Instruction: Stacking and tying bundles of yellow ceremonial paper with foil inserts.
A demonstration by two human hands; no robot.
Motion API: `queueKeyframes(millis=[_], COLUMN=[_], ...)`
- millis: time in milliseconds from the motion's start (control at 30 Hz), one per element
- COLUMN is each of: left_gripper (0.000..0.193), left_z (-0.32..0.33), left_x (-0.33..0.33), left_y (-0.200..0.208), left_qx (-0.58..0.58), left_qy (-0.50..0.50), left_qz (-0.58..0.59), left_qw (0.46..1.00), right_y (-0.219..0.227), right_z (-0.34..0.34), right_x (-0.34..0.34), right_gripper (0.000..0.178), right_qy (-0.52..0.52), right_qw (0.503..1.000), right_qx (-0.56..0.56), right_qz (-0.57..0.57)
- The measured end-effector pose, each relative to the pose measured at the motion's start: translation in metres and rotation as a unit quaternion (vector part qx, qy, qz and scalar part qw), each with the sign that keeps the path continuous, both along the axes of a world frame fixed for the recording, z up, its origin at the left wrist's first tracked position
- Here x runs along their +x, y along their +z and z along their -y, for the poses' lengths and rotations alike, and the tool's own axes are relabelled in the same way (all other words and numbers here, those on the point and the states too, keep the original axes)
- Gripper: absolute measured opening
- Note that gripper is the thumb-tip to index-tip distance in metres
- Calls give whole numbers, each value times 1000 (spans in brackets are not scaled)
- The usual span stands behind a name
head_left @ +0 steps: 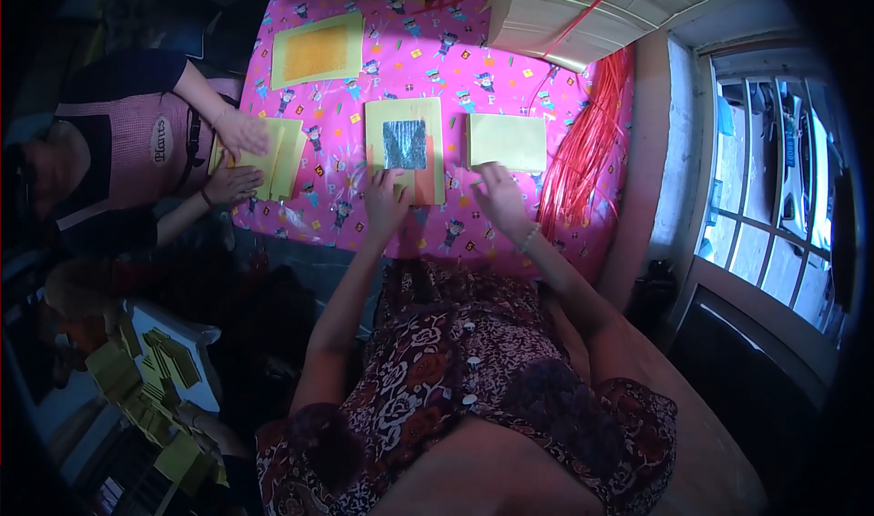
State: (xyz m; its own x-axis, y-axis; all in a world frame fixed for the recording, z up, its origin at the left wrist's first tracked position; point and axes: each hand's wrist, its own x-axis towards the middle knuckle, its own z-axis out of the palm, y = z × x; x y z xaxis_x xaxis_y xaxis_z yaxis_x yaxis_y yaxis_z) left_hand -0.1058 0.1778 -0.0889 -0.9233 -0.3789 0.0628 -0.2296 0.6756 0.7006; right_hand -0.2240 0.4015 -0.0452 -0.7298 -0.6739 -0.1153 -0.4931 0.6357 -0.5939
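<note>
A desk (428,56) is covered with a pink cloth with little cartoon figures on it. In the middle, a yellow sheet with a silver square (405,147) is laid flat, close to the person, so it can be reached easily. The left hand (387,202) is pressed on the sheet's near edge with the fingers spread flat; nothing is gripped, and the sheet seems to be held down so it cannot slide.

Just to the right, a plain yellow stack (507,141) is set. The right hand (499,196) is laid open at its near edge, fingertips touching the paper, with nothing clasped. The stack seems to be kept beside the sheet so that both are within reach.

Farther away, another yellow sheet with an orange square (318,50) is laid. Red strings (583,152) are piled along the right edge of the desk, and big paper bundles (592,6) are stacked at the far side.

At the left, yellow papers (273,156) are held down by another person's hands (238,134). More yellow pieces (150,379) are heaped lower left.
</note>
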Motion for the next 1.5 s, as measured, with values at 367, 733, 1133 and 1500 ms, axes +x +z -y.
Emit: queueKeyframes(millis=[367,733,1133,1500], left_gripper=[50,45,39,16], left_z=[19,26,24,44], left_x=[19,18,17,10], left_y=[-13,-15,-16,-18], left_qx=[-36,-28,-21,31], left_qy=[-136,-164,-142,-181], left_qz=[50,43,33,51], left_qw=[989,985,989,982], right_y=[-50,-49,-51,-55], right_z=[58,56,58,60], right_x=[41,20,20,0], right_gripper=[38,49,36,16], right_qy=[175,218,215,217], right_qw=[971,965,964,974], right_qx=[94,138,133,51], right_qz=[-132,-53,-87,-39])
